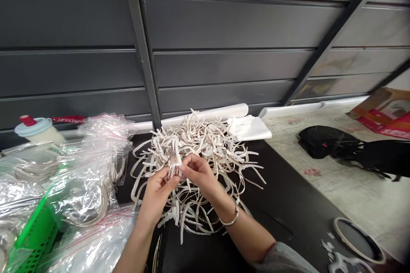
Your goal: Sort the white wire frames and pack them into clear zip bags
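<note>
My left hand [160, 187] and my right hand [200, 175] meet over the front of a large tangled pile of thin curved strips [208, 145], white with shiny brownish-metal edges. Between them stands a small bundle of strips [174, 155], held roughly upright. My left fingers and thumb pinch its lower end from the left. On the other side, my right thumb and fingertips close on the same bundle, near a pale band across it. Whether that band is tape or a wrap, I cannot tell.
Clear zip bags [102, 132] of curved strips crowd the left, around a green basket [35, 230] and a lidded cup [40, 130]. White folded plastic [253, 128] lies behind the pile. At the lower right are a tape-like ring [358, 241] and white scraps. A grey panel wall [224, 25] rises behind.
</note>
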Motion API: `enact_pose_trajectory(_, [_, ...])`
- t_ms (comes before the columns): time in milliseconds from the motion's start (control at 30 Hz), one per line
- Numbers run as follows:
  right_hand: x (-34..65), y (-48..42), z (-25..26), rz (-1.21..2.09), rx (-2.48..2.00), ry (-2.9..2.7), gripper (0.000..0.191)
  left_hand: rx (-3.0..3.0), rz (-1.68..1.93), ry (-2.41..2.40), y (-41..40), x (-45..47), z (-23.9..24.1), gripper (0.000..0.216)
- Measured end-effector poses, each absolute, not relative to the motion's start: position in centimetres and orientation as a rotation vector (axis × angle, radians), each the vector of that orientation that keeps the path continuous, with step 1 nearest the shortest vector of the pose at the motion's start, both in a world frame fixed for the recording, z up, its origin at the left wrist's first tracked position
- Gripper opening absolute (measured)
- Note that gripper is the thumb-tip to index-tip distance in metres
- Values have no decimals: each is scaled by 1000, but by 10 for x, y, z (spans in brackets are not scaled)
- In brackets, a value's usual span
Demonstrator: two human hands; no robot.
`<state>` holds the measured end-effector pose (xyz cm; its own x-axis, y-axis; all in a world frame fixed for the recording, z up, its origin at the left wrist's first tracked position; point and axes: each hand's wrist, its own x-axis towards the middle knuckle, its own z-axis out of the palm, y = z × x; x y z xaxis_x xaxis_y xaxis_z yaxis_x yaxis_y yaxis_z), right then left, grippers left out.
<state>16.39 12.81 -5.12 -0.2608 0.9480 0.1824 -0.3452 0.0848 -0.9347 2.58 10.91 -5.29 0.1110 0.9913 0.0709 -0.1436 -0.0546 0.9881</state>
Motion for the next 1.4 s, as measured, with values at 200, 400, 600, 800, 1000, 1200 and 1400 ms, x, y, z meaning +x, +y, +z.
enact_pose_trajectory(200, [200,137,-41,1230,-786,-1173,19,735,1253,829,114,18,-44,19])
enact_pose_trajectory(400, [253,154,-34,794,-872,-968,19,418,1295,801,120,12,-40,6])
enact_pose_trajectory(600, [279,163,-43,404,-1144,-1008,18,130,1247,817,125,9,-34,36])
enact_pose_trajectory(800, [300,181,-62,243,-1744,-1463,19,122,1331,874,123,6,-24,40])
enact_pose_trajectory(1000, [295,190,-78,449,-1839,-1692,19,681,1338,976,119,0,-35,11])
enact_pose_trajectory(1200, [290,192,-81,538,-1758,-1850,26,1002,1313,1089,117,7,-49,32])
enact_pose_trajectory(1400, [259,167,-49,629,-1311,-1915,13,1147,1211,1133,121,16,-56,33])
